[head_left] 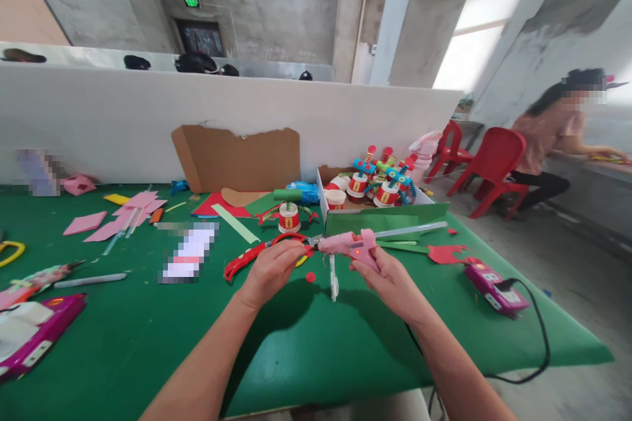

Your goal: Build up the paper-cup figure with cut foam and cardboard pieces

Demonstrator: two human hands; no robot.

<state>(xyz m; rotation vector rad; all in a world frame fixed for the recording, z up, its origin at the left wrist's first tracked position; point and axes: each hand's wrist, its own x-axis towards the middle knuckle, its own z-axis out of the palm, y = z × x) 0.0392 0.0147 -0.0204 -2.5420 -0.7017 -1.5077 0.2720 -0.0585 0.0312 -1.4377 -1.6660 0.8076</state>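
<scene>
My right hand [388, 275] is wrapped round the grip of a pink hot glue gun [348, 243]. A clear glue stick [412, 229] sticks out of the gun's back end, and its nozzle points left. Right at the nozzle, the fingers of my left hand [276, 270] are pinched together; what they hold is too small to make out. A small red disc [311, 277] lies on the green table below the nozzle. Behind my left hand are a red utility knife [243, 262] and scissors with red handles [289, 237]. A paper-cup figure [289, 218] with striped arms stands beyond.
Several finished cup figures fill a box [322, 196] at the back right. A purple power strip [496, 288] with a black cable lies right, another purple strip [44, 342] left. Pink paper pieces [141, 204] lie back left. A person [555, 125] sits far right by red chairs [496, 158].
</scene>
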